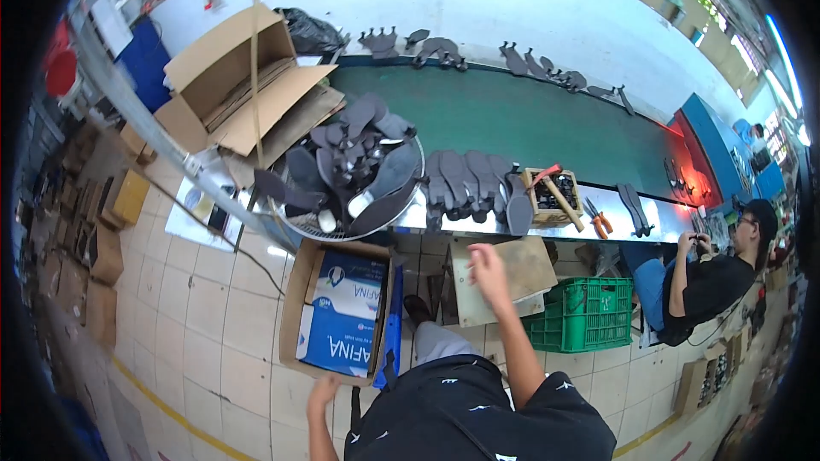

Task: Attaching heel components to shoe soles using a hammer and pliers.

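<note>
Here the right hand's fingers hover over the board, empty.

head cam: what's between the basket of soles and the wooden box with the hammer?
A row of dark soles lies on the bench edge between basket and box, seen in the head view.

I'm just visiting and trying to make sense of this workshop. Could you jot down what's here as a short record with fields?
place: tiled-floor workshop beside a long green conveyor belt
right hand: raised, empty, above a brown board
left hand: low, empty, near an open cardboard box holding blue packages
on the bench: dark shoe soles, a round basket of soles, a wooden box with a hammer, orange-handled pliers
floor: green crate
others: a seated person in black
</note>
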The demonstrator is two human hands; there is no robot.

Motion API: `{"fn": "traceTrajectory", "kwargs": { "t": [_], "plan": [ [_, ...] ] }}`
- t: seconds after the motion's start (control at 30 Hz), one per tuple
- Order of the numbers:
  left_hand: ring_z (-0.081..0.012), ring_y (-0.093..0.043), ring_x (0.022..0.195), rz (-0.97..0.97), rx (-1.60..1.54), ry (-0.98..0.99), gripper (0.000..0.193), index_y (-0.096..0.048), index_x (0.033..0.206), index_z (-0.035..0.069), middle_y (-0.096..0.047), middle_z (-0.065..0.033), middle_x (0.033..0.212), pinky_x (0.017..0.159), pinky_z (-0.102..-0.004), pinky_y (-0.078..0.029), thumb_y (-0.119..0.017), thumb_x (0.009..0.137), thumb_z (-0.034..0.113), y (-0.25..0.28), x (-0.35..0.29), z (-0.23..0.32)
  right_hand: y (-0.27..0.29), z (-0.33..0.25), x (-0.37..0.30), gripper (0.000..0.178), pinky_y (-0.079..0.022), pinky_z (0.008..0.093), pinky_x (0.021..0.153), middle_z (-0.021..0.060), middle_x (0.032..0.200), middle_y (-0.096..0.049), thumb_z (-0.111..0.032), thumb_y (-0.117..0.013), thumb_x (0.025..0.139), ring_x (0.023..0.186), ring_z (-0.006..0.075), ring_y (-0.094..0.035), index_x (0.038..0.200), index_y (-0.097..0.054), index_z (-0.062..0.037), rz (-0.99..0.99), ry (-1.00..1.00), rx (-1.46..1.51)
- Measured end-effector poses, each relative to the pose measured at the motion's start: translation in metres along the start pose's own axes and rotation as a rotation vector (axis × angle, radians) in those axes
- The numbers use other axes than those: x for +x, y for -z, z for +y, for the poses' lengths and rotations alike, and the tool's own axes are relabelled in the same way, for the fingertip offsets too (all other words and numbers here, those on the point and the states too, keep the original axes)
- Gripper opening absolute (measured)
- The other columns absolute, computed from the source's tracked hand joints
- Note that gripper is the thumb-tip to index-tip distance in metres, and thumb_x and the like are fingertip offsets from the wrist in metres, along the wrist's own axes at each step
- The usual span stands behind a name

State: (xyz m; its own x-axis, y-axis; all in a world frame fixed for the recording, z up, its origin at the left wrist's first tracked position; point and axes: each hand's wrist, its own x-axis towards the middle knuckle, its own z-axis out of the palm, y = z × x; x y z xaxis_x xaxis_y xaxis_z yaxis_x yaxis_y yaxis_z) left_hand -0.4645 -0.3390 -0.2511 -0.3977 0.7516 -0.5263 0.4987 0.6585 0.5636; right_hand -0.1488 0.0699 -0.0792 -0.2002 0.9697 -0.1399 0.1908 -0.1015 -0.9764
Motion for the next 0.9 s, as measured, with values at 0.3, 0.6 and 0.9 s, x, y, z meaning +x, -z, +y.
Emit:
{"fn": "traceTrajectory", "kwargs": {
  "t": [0.3,0.6,0.9],
  "plan": [
    [-0.0125,-0.067,0.084,-0.052,-0.335,-0.471,0.032,-0.063,0.121,0.0,-0.072,-0.0095,0.103,0.073,-0.0276,-0.052,-0.056,0.099,0.021,0.082,0.171,0.427,0.094,-0.018,0.118,0.021,-0.051,0.0431,0.066,0.0203,0.079,-0.069,-0.015,-0.05,0.098,0.073,0.035,-0.067,0.104,-0.064,0.0003,0.402,0.25,-0.355],
    [-0.0381,-0.065,0.094,0.237,0.057,-0.63,0.035,-0.06,0.118,-0.007,-0.065,-0.0257,0.108,0.084,-0.0429,-0.051,-0.059,0.091,0.016,0.011,0.272,0.544,0.064,0.002,0.179,0.032,-0.051,0.0465,0.09,0.0242,0.112,-0.063,-0.005,-0.057,0.083,0.103,0.0411,-0.061,0.114,-0.06,0.003,0.12,0.097,-0.754],
    [-0.0451,-0.061,0.108,-0.068,0.249,-0.114,0.053,-0.056,0.11,-0.017,-0.061,-0.034,0.116,0.093,-0.0458,-0.051,-0.076,0.075,0.019,-0.009,0.34,0.585,0.067,0.0,0.189,0.018,-0.053,0.0465,0.075,0.0175,0.102,-0.067,-0.015,-0.065,0.089,0.092,0.0387,-0.065,0.103,-0.06,-0.0036,0.023,0.084,-0.799]
  ]
}}
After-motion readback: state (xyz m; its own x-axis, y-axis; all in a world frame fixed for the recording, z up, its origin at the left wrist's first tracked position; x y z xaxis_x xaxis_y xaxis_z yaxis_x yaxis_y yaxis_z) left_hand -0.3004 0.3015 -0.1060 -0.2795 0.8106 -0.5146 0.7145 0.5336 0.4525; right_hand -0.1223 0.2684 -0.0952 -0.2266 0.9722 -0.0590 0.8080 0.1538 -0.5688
